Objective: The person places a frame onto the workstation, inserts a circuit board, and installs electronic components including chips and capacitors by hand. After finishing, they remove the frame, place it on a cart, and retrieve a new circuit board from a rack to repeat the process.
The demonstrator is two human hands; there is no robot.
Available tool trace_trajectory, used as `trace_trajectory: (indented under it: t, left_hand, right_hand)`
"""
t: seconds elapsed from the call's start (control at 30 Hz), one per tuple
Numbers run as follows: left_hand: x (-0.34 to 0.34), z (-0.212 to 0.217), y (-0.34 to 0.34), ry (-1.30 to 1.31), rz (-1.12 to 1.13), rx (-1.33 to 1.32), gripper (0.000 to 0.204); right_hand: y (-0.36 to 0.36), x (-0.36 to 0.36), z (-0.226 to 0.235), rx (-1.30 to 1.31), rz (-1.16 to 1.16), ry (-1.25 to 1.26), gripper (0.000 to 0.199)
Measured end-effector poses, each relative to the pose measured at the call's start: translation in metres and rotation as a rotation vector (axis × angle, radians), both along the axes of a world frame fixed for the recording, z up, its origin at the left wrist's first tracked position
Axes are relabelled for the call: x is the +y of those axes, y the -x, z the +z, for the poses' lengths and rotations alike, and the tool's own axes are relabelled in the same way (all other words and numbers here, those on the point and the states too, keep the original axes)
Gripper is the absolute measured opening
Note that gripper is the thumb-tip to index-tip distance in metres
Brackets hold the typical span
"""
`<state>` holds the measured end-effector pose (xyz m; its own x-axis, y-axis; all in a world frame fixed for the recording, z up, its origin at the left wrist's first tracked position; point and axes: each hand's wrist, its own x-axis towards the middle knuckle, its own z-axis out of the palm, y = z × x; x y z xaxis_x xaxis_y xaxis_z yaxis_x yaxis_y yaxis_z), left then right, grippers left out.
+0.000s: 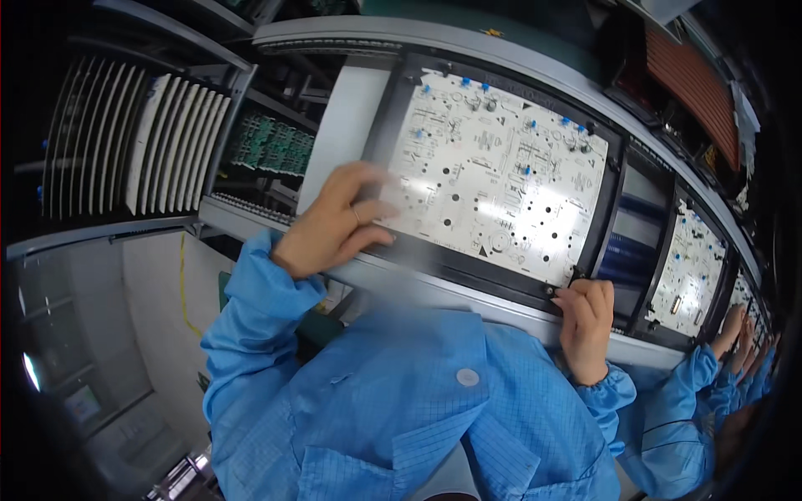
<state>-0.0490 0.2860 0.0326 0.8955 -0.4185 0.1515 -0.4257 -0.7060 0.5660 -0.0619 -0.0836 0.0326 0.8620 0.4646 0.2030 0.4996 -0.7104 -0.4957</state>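
Circuit board (501, 179), white and printed with dark markings and dotted with small blue parts, is seen lying in a black frame (468, 271) on the grey conveyor rail (468, 296), directly in front of the person. The frame is tilted in the view, its left end nearer the lower edge.

The left hand (334, 230) is laid on the near-left corner of the frame, fingers loosely curled and partly spread, with the fingertips resting over the board's left edge. The hand is blurred, so a firm grip cannot be confirmed; it is touching rather than clasping. The right hand (585, 321) is closed over the near-right corner of the frame, fingers bent over its lower edge and the thumb tucked under.

Both forearms are covered by blue sleeves (251, 309) of a work coat.

A second board (689, 271) in its own black frame is noted just to the right on the same rail, with a blue-ribbed gap between the two frames. Further right, the hands (735, 334) of other people in blue sleeves are seen at the rail. To the upper left, a rack of white upright panels (159, 142) is observed, and beside it a shelf of green boards (271, 146).
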Motion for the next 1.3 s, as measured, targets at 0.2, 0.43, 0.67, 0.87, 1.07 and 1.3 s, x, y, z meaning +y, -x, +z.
trace_trajectory:
  t: [0.2,0.43,0.67,0.87,1.07,1.3]
  left_hand:
    - [0.018,-0.014,0.005,-0.092,-0.2,-0.045,0.024]
    - [0.006,0.039,-0.056,-0.37,-0.557,0.14,0.017]
    - [-0.034,-0.008,-0.275,-0.21,0.104,-0.483,0.031]
    - [-0.063,-0.042,-0.371,-0.43,0.541,-0.625,0.033]
    - [-0.045,-0.054,-0.39,0.007,0.448,-0.539,0.039]
    - [-0.061,0.035,-0.268,0.061,-0.028,-0.222,0.019]
  right_hand:
    - [-0.049,-0.006,0.017,-0.107,0.556,0.232,0.022]
    - [-0.141,0.03,0.055,0.056,0.604,0.019,0.017]
    - [-0.34,0.109,-0.04,-0.47,-0.254,0.213,0.039]
    - [-0.438,0.129,-0.075,-0.456,-0.414,0.315,0.033]
    - [-0.416,0.133,-0.067,-0.57,-0.433,0.477,0.04]
    - [-0.253,0.084,0.011,0.346,-0.066,-0.43,0.03]
